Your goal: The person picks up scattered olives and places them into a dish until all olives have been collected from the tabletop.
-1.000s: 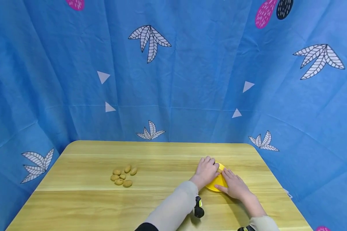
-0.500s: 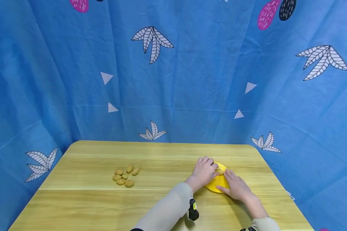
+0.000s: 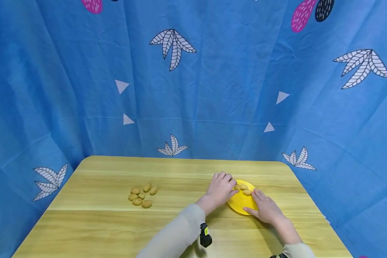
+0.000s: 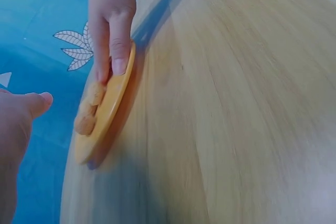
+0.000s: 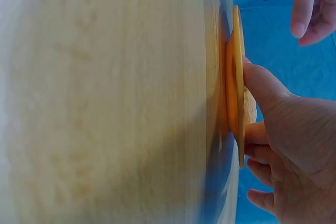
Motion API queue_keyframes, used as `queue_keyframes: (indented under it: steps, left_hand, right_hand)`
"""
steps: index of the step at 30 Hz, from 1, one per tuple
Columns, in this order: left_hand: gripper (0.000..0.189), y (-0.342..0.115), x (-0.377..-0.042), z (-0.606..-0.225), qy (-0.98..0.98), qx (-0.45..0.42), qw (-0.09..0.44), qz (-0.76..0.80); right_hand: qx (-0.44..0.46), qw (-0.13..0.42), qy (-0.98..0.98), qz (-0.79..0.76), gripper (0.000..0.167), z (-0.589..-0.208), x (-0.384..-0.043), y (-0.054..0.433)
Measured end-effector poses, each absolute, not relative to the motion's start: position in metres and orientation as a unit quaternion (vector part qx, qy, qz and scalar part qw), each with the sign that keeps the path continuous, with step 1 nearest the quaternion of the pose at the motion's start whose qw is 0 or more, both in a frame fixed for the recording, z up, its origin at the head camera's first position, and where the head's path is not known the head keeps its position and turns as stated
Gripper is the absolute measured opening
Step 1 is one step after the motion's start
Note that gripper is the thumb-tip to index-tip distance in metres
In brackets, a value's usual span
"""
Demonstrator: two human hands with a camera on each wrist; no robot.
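Observation:
A round yellow plate (image 3: pixel 242 205) lies on the right half of the table, bearing several small tan oval lumps (image 3: pixel 247 192) like baby potatoes, grouped near its far side. My left hand (image 3: pixel 219 189) hovers at the plate's left edge with loosely bent fingers and nothing between them; its thumb (image 4: pixel 35 104) shows free in the left wrist view. My right hand (image 3: pixel 267 208) rests against the plate's right rim, thumb and fingers spread along it. In the right wrist view, the plate (image 5: pixel 239 93) appears edge-on, with my right thumb and fingertips over its rim.
Several more tan oval lumps (image 3: pixel 137 201) lie in a loose cluster on the left half of the wooden table (image 3: pixel 93 229). Behind and at both sides hangs a blue curtain (image 3: pixel 213 89) printed with leaves.
My left hand has drawn back leftward from over the plate, uncovering the lumps on it. My right hand stays at the plate's rim. The head view has shifted slightly.

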State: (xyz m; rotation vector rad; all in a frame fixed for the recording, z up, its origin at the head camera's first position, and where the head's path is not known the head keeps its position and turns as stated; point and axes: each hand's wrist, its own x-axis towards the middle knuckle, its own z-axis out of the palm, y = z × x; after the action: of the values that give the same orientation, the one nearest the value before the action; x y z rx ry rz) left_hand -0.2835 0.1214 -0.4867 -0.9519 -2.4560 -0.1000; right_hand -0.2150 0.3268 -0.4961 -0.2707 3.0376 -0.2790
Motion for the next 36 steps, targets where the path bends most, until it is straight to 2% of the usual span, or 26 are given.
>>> queue_keyframes:
  steps: [14, 24, 31, 36]
  left_hand:
    - [0.027, 0.072, -0.269, -0.481, -0.891, -0.349, 0.279, -0.079]
    - [0.025, 0.03, -0.259, -0.478, -0.901, -0.324, 0.27, -0.103]
    - [0.026, 0.003, -0.254, -0.478, -0.895, -0.312, 0.304, -0.093]
    - [0.026, -0.017, -0.249, -0.477, -0.894, -0.309, 0.308, -0.098]
  right_hand:
    - [-0.085, 0.046, 0.99, -0.098, 0.087, -0.5, -0.213, 0.327]
    - [-0.097, 0.034, 0.99, -0.092, 0.084, -0.496, -0.215, 0.327]
    - [-0.094, 0.044, 0.99, -0.091, 0.085, -0.496, -0.216, 0.327]
    - [-0.089, 0.054, 0.99, -0.095, 0.087, -0.496, -0.217, 0.327]
